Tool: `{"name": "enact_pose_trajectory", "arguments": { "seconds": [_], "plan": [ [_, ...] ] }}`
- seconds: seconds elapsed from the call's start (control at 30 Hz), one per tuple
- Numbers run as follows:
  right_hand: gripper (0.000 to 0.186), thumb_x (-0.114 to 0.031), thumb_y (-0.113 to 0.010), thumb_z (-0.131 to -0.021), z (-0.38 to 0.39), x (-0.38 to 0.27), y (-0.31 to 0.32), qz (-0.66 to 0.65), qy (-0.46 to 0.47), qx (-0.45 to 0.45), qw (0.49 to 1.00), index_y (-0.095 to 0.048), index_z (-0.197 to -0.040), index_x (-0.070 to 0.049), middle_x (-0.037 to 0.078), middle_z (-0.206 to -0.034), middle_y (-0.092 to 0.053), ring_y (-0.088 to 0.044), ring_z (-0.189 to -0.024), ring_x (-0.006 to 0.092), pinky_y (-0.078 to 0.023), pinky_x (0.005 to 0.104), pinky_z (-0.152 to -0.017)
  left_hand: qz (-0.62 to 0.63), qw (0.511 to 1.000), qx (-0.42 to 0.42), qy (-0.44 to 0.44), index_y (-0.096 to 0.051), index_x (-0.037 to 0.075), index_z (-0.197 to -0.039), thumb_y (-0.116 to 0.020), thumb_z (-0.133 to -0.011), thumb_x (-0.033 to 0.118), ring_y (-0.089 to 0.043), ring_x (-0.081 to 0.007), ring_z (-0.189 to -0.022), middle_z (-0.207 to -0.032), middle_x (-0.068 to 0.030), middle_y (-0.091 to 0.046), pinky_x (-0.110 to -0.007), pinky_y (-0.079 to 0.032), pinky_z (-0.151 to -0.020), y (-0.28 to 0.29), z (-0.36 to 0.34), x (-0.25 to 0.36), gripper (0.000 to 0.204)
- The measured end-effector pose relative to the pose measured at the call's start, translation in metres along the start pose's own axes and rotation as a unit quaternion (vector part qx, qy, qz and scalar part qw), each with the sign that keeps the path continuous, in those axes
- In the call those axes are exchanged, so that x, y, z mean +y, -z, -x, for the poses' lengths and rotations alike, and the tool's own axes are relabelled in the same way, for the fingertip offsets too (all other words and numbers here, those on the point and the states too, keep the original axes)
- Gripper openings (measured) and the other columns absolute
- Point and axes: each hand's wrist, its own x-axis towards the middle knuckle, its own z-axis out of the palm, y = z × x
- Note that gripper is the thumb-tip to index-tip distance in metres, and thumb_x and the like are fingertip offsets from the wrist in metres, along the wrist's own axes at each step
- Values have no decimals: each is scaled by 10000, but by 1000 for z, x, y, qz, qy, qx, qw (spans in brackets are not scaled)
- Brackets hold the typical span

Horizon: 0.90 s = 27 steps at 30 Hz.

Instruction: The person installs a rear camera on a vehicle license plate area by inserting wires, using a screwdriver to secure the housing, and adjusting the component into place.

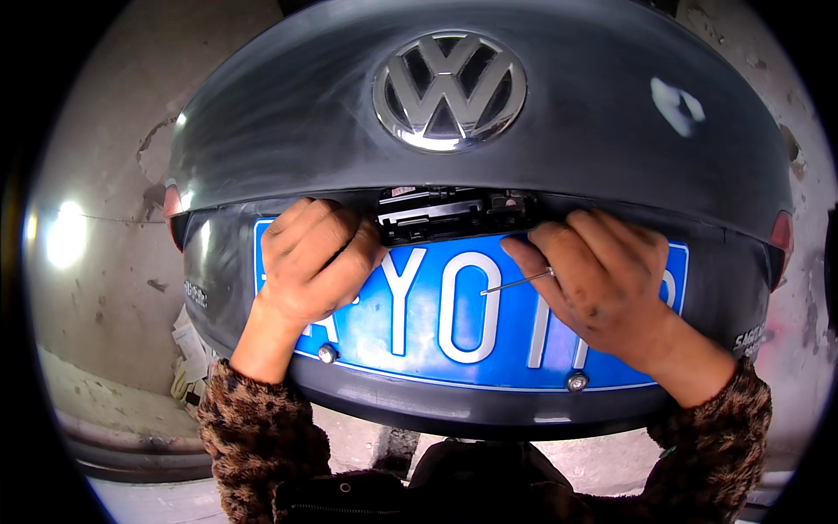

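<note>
Black plastic handle housing (454, 214) sits recessed above the blue plate (454, 349). Left hand (314, 262) grips its edge; right hand (602, 279) pinches a thin metal pick (515, 281). A slip risks scratching paint.

Boot lid (288, 131): dull, scuffed grey paint. Round emblem (449, 90): glossy chrome. Number plate (454, 306): glossy blue sheet metal, shiny metal bolts (327, 354). Sleeves (262, 428): fuzzy spotted cloth. Thin pin (517, 281): bright metal.
</note>
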Motion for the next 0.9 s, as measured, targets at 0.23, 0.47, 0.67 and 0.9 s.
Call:
{"name": "enact_pose_trajectory", "arguments": {
  "seconds": [0.23, 0.47, 0.67, 0.9],
  "plan": [
    [334, -351, -862, -805, -8, -7, 3, 38, -30, -25, 999, -623, -820, -118, -10, -672, -537, -555, -555, 134, -366, 275, -483, -61, 997, 40, -11, -653, 23, -860, -738, -654, 51, -563, -176, -648, -791, -59, -601, -281, -395, -508, -1, 15, 2, 225],
    [456, -279, -940, -715, -22, -14, 13, -32, -49, -91, 994, -672, -916, 29, 112, -762, -666, -641, -593, 258, -523, 327, -586, -64, 986, 130, 79, -654, 21, -871, -697, -712, 128, -536, -113, -583, -787, -48, -589, -250, -362, -459, 3, 6, 27, 196],
    [518, -242, -953, -691, -5, -10, 13, 17, -86, -75, 993, -672, -1003, 60, 119, -735, -670, -616, -567, 205, -510, 296, -574, 79, 956, 182, 214, -673, -9, -880, -771, -763, 109, -594, -155, -597, -772, -73, -617, -263, -388, -458, -15, 12, 33, 193],
    [526, -444, -846, -848, 60, 31, 62, 45, -131, 27, 990, -692, -1056, 14, 12, -549, -564, -506, -489, 113, -438, 248, -519, -70, 953, 194, 220, -674, 9, -869, -765, -765, 120, -600, -155, -608, -769, -62, -609, -269, -398, -465, -48, -91, 74, 178]
  ]
}}
